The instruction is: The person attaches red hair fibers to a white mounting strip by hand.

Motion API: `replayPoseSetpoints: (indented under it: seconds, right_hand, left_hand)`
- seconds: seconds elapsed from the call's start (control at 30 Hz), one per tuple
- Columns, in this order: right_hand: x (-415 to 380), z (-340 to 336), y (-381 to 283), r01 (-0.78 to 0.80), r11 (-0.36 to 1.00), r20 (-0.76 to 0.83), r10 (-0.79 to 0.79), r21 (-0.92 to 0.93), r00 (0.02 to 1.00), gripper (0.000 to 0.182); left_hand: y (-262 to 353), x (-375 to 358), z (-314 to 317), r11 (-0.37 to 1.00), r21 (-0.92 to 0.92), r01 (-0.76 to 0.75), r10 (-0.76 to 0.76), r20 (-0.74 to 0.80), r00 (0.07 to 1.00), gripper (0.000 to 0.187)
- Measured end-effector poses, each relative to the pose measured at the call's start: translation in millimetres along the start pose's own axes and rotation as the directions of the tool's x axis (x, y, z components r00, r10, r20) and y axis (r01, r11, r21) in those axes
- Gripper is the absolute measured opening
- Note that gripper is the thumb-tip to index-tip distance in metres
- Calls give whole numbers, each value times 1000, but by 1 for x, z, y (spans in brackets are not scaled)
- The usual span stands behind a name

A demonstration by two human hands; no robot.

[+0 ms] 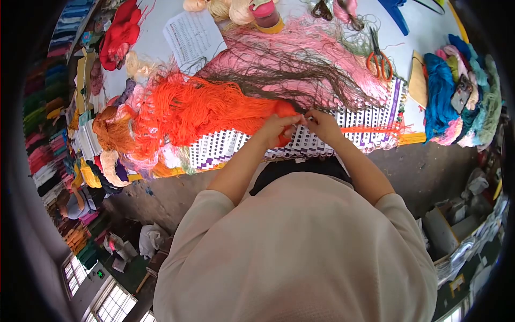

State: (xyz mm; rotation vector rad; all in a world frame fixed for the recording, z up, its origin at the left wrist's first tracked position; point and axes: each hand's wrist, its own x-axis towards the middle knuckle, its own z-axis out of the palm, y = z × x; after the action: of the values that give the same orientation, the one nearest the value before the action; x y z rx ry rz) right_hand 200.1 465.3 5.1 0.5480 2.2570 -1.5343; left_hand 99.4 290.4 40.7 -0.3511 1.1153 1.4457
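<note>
A big loose bundle of bright orange thread (198,107) spreads over the left half of the table and narrows toward my hands. My left hand (279,127) is closed on the narrow end of this bundle, fingers curled. Close beside it, my right hand (323,127) is pinched, its fingertips meeting those of the left; whatever lies between them is too small to make out. Beneath both hands are white cards with rows of punched holes (236,147). Some orange strands (370,129) stretch across the cards to the right of my right hand.
Pink thread (332,45) and dark brown thread (300,78) lie behind my hands. Orange-handled scissors (379,63) rest at the right, near teal skeins (441,96) at the table's edge. A printed sheet (194,40) and a pink-topped container (266,17) are farther back.
</note>
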Motion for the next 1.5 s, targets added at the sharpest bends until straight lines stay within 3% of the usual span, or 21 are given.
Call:
replayPoseSetpoints:
  seconds: [0.1,0.13,0.17,0.23,0.27,0.33,0.37,0.43,0.47,0.5,0.7,0.77,0.83,0.87,0.9,0.97,1.07,1.13,1.27,1.33,1.5]
  right_hand:
    - [4,-1,0,-37,990,-18,34,-138,999,30]
    - [9,2,14,11,998,21,-10,-59,1000,29]
    - [12,3,22,55,998,59,-57,21,997,28]
    - [10,-4,16,48,998,120,-42,-48,992,31]
    - [8,-10,6,42,993,177,-22,-109,984,33]
    - [-8,-18,-23,63,952,138,-22,-301,990,38]
    - [-13,-18,-34,71,877,98,-27,-475,995,43]
    - [-11,-14,-32,51,834,79,-10,-550,997,44]
    - [-10,-13,-31,21,841,73,21,-540,997,42]
    - [-9,-11,-30,-7,848,68,50,-530,996,39]
    - [-9,-10,-23,-5,880,38,26,-475,999,33]
    - [-9,-11,-34,-74,873,75,125,-483,989,36]
    - [-9,-6,-26,-63,872,68,109,-485,992,35]
    - [-10,-6,-27,-57,871,58,97,-487,994,35]
    - [-14,-5,-29,-47,871,50,82,-490,995,35]
    - [-22,-5,-40,-43,887,21,59,-459,998,37]
    - [-29,1,-71,6,967,-100,-32,-255,995,34]
    - [-29,6,-95,123,989,-144,-111,77,983,23]
    - [-55,-4,-190,269,772,-184,-198,575,963,8]
    - [-72,-14,-225,294,698,-183,-231,653,956,5]
    - [-86,-16,-258,329,749,-186,-272,575,944,15]
  left_hand:
    - [-2,-3,11,986,162,35,-38,17,999,13]
    - [-4,7,2,881,451,142,-140,-38,989,15]
    - [-18,22,-6,883,448,138,-137,-34,990,15]
    - [-46,48,-14,653,694,-302,288,142,947,11]
    - [-38,44,-10,654,691,-307,293,144,945,11]
    - [-18,31,-5,156,973,-171,229,132,964,15]
    - [-12,26,-9,156,972,-174,232,135,963,15]
    - [3,11,-22,403,914,-54,313,-82,946,15]
    - [15,-2,-34,798,600,-60,141,-89,986,15]
    - [29,-18,-48,990,140,17,-15,-10,1000,15]
    - [92,-115,-128,939,-283,-194,241,142,960,20]
    - [112,-133,-146,839,-397,-373,386,-51,921,21]
    - [129,-152,-141,831,-1,-557,508,-409,758,27]
    - [133,-157,-134,853,234,-466,509,-571,644,31]
    - [135,-164,-125,847,233,-479,518,-568,640,31]
    - [135,-179,-93,859,468,-208,442,-471,763,32]
    - [110,-164,-54,794,403,-456,571,-235,787,32]
    - [104,-167,-6,693,300,-655,708,-117,696,35]
    - [107,-175,28,678,-81,-730,735,98,671,42]
    - [109,-180,38,735,-243,-633,672,135,728,48]
    - [103,-189,53,730,-187,-657,683,228,694,47]
